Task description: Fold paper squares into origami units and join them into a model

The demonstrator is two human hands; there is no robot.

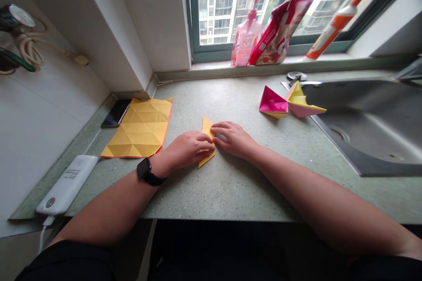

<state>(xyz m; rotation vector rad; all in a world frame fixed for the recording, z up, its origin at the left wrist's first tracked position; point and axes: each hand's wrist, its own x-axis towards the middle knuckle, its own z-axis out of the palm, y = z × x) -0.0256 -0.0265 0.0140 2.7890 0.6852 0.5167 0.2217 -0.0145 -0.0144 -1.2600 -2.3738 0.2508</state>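
Observation:
A small folded piece of yellow-orange origami paper (206,126) lies flat on the counter in front of me, its pointed ends showing above and below my fingers. My left hand (189,147), closed with fingers curled, presses on its left and middle part. On the right edge, the fingertips and thumb of my right hand (234,139) pinch the paper, close to my left fingertips. Fingers cover the middle of the strip. To the left rests a creased yellow sheet (140,125) with a red underside, partly behind my left wrist.
Two folded paper pieces, one magenta (273,101) and one yellow-pink (301,103), stand by the steel sink (379,127). A phone (116,113) and a white power bank (67,184) lie left. Pump bottle (245,39), red bag (280,30) and orange-white tube (332,30) line the windowsill.

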